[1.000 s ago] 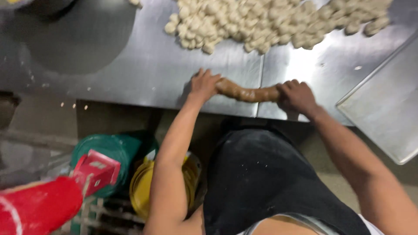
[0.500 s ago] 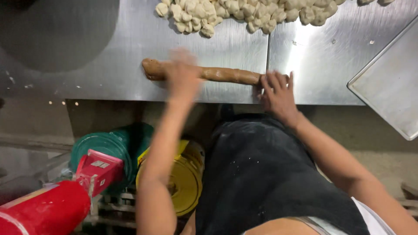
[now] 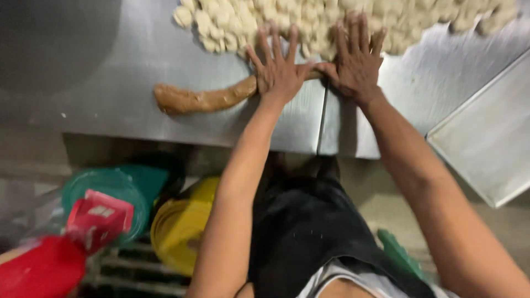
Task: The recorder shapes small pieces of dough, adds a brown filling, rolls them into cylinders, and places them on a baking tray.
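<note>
Both hands lie flat, fingers spread wide, pressing down on a long brown roll of dough (image 3: 207, 99) without gripping it. The left hand (image 3: 280, 69) covers the roll's middle; the right hand (image 3: 356, 58) rests just beside it, thumbs nearly touching, over the roll's right end, which is hidden beneath the palm. The bare part of the roll stretches leftward, lying near the front edge of the steel worktop (image 3: 127, 60). Just beyond the fingertips, toward the back edge, sits a heap of small pale dough pieces (image 3: 232, 19). A shallow metal tray (image 3: 488, 138) lies at the right front corner, overhanging the edge. Below the worktop stand a yellow container (image 3: 179, 226), a green lid (image 3: 110, 187) and red packaging (image 3: 99, 218).
</note>
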